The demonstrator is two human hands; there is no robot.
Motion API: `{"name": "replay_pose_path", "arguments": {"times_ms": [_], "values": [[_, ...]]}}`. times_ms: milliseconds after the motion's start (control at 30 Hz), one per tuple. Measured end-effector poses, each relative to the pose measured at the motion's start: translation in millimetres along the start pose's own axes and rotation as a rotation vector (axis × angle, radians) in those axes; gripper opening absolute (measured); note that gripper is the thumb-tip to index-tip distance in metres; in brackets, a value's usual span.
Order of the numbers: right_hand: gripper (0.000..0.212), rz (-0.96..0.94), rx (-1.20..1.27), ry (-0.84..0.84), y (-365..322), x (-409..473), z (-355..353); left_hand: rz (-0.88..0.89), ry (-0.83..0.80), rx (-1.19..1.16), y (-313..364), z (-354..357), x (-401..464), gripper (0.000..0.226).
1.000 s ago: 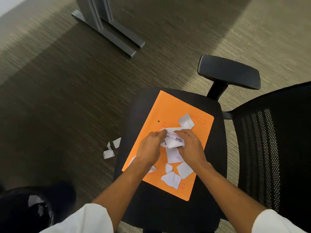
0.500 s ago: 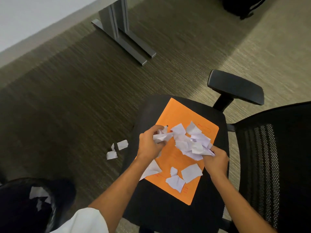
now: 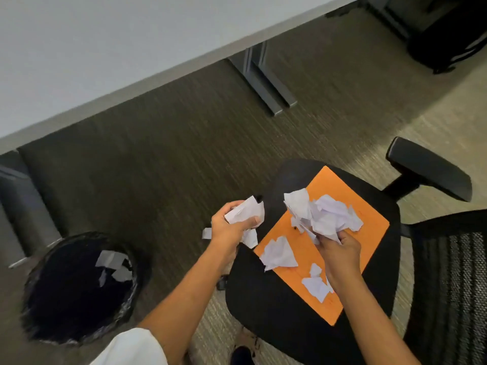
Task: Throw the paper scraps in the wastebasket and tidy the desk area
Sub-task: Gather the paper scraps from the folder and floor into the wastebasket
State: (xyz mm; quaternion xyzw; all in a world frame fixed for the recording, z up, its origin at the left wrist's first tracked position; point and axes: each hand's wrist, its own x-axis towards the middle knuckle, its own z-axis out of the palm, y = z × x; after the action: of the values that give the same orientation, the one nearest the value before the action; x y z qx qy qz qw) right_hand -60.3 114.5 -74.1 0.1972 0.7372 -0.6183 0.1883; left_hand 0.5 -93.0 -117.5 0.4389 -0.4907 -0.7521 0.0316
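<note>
My left hand (image 3: 233, 226) is closed around a small wad of white paper scraps (image 3: 245, 210), held over the floor just left of the chair seat. My right hand (image 3: 340, 246) grips a larger crumpled bunch of scraps (image 3: 324, 212) above an orange folder (image 3: 369, 222) lying on the black chair seat (image 3: 266, 301). Loose scraps (image 3: 280, 250) still lie on the folder. A black-lined wastebasket (image 3: 52, 299) stands on the floor at lower left with a few scraps (image 3: 113, 262) inside.
A white desk top (image 3: 105, 48) spans the upper left, with its grey metal leg (image 3: 266, 83) on the carpet. The chair's armrest (image 3: 429, 167) and mesh back (image 3: 453, 285) are at right. A black bag (image 3: 448, 46) sits at top right. One scrap (image 3: 207, 233) lies on the floor.
Both hands have lifted apart from the folder, each carrying scraps. My left hand has moved left off the chair toward the wastebasket side. The view has swung left, bringing the wastebasket and desk into sight.
</note>
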Motion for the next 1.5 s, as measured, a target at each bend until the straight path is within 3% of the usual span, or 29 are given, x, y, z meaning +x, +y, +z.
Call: {"name": "replay_pose_path", "arguments": {"times_ms": [133, 200, 300, 500, 667, 833, 967, 1067, 1167, 1267, 1367, 1433, 1500], "values": [[0.016, -0.055, -0.118, -0.135, 5.6, -22.6, 71.0, -0.039, 0.141, -0.107, 3.9, -64.3, -4.5, 0.044], [0.004, -0.06, -0.184, -0.259, 16.8, -43.1, 117.7, -0.06, 0.243, -0.165, 4.0, -111.7, -10.3, 0.043], [0.016, -0.039, -0.319, -0.405, 39.6, -69.1, 182.0, -0.094, 0.415, -0.236, -0.6, -186.0, -21.7, 0.042], [0.006, -0.074, -0.447, -0.567, 75.2, -130.0, 277.7, -0.136, 0.738, -0.363, -19.0, -313.9, -56.4, 0.041], [0.01, -0.026, -0.515, -0.648, 104.2, -175.1, 322.2, -0.209, 0.872, -0.477, -36.0, -377.9, -80.5, 0.053], [0.01, -0.006, -0.527, -0.647, 124.5, -202.8, 345.6, -0.21, 0.884, -0.572, -41.8, -405.3, -89.1, 0.062], [0.022, 0.096, -0.494, -0.628, 136.0, -215.8, 359.9, -0.198, 0.861, -0.628, -41.7, -414.0, -85.0, 0.062], [0.018, 0.144, -0.478, -0.594, 143.9, -218.8, 371.0, -0.179, 0.786, -0.688, -35.7, -416.0, -80.8, 0.058], [0.023, 0.202, -0.427, -0.607, 150.6, -221.6, 385.5, -0.197, 0.609, -0.786, -26.2, -422.9, -78.5, 0.055], [0.052, 0.334, -0.34, -0.75, 153.0, -224.9, 397.4, -0.201, 0.471, -0.947, -25.4, -437.9, -78.4, 0.099], [0.092, 0.45, -0.425, -0.84, 153.8, -225.1, 403.7, -0.201, 0.41, -0.999, -29.6, -453.8, -78.2, 0.12], [0.078, 0.493, -0.424, -0.875, 156.9, -222.8, 403.1, -0.212, 0.389, -0.983, -34.0, -459.4, -77.6, 0.123], [0.089, 0.542, -0.395, -0.866, 160.1, -220.4, 399.1, -0.214, 0.376, -0.964, -37.9, -461.9, -76.7, 0.121]]}}
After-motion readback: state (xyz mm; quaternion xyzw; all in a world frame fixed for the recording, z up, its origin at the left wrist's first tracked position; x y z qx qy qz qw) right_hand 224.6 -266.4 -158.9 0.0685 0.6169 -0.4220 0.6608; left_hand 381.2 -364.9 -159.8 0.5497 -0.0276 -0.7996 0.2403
